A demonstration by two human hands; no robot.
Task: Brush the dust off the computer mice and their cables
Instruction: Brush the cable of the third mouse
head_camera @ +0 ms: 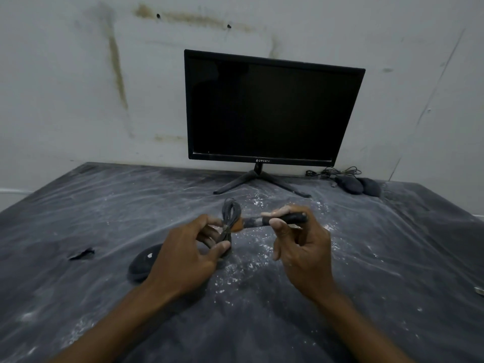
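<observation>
Two hands: cable (230, 218) left (187, 255), brush (272, 220) right (301, 247).

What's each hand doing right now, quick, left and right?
Left hand: closed, pinching the bundled mouse cable.
Right hand: closed, gripping the brush, bristles against the cable.

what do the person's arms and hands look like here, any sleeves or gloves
Both forearms are bare as far as the frame shows: no sleeves in view. The left hand and right hand wear no gloves, and no watch, ring or bracelet shows. Pale powdery dust clings to the right hand's fingertips.
</observation>
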